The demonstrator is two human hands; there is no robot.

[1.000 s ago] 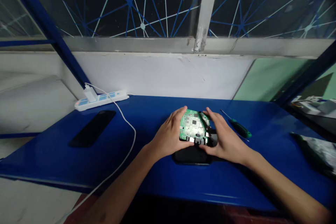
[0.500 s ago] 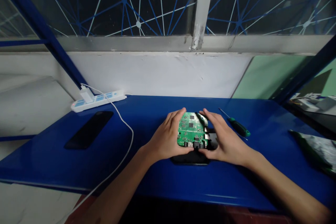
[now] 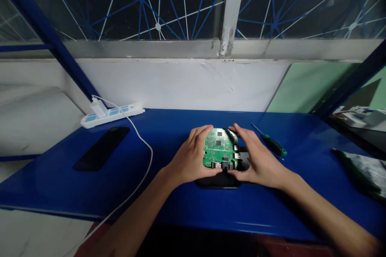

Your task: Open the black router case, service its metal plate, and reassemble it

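A green circuit board (image 3: 220, 150) with dark chips and metal ports is held between my two hands. My left hand (image 3: 193, 156) grips its left side, the thumb along the near edge and the fingers at the far left corner. On the other side, my right hand (image 3: 256, 156) has its thumb at the near edge by the ports and its fingertips at the far right corner. Under the board lies a black plastic case (image 3: 218, 180), mostly covered by board and hands. I cannot tell whether board and case touch.
Right of my hands lies a green-handled screwdriver (image 3: 274, 144). A silvery bag (image 3: 363, 172) rests at the far right of the blue table (image 3: 181, 209). To the left are a black phone (image 3: 102, 148), a white power strip (image 3: 113, 115) with a plugged-in charger, and a white cable (image 3: 150, 148).
Almost nothing differs. Both hands keep the same grip on the circuit board, and the whole view has shifted very slightly.
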